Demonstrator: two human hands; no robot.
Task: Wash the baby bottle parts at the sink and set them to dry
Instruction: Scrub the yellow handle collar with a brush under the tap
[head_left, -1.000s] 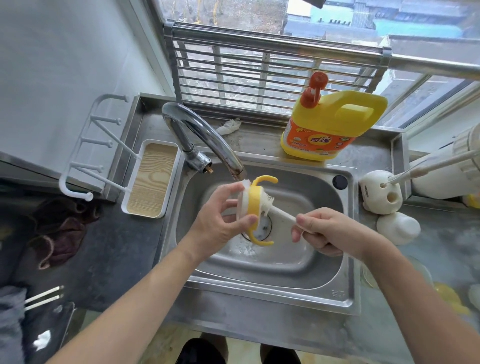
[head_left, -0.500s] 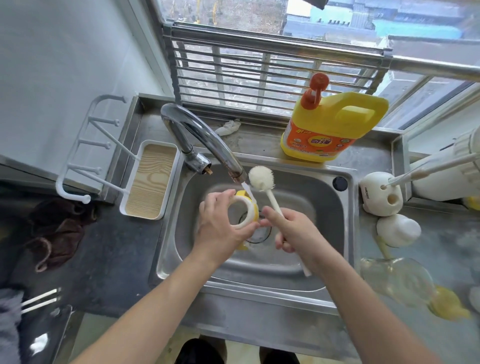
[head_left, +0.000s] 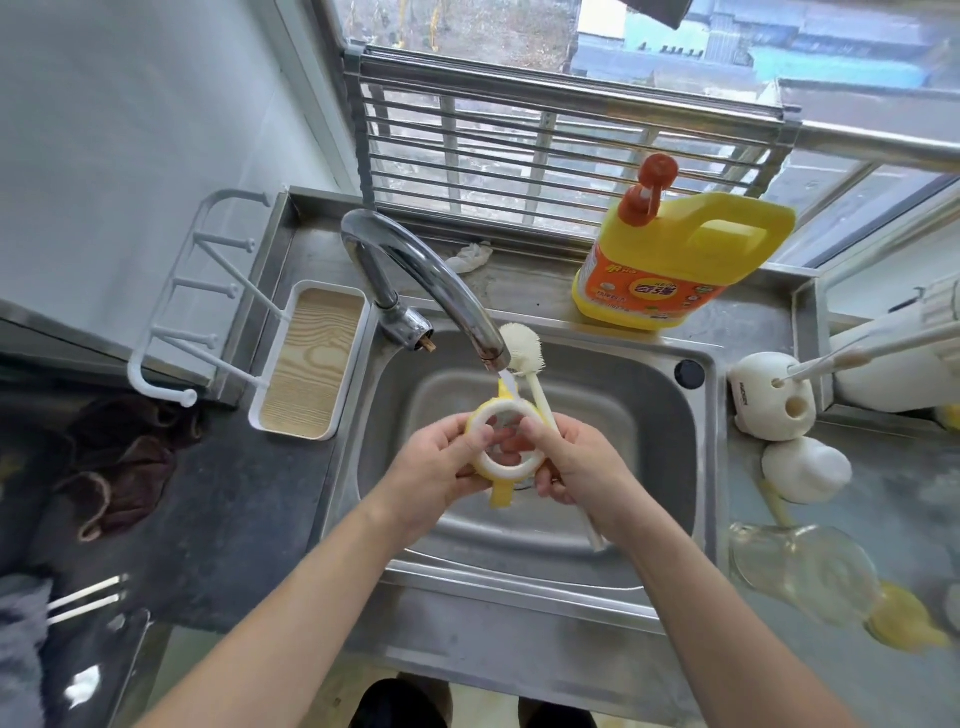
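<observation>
Ring (head_left: 501, 408) clamped by both grips: my left hand (head_left: 441, 467) on its left rim, right hand (head_left: 576, 467) opposite, also clasping the brush (head_left: 522, 345), shaft pointing toward the far edge of the sink (head_left: 519, 584).

The left hand (head_left: 434, 470) and right hand (head_left: 579, 462) are bare, as are both forearms (head_left: 291, 587). Low down show dark legs or shoes (head_left: 400, 701), cut off.

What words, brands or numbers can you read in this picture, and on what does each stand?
Yellow detergent jug: orange label with a logo and characters, too blurred to read.
White brush holder: small dark word on its side, too small to read.
Nothing else shows text.
</observation>
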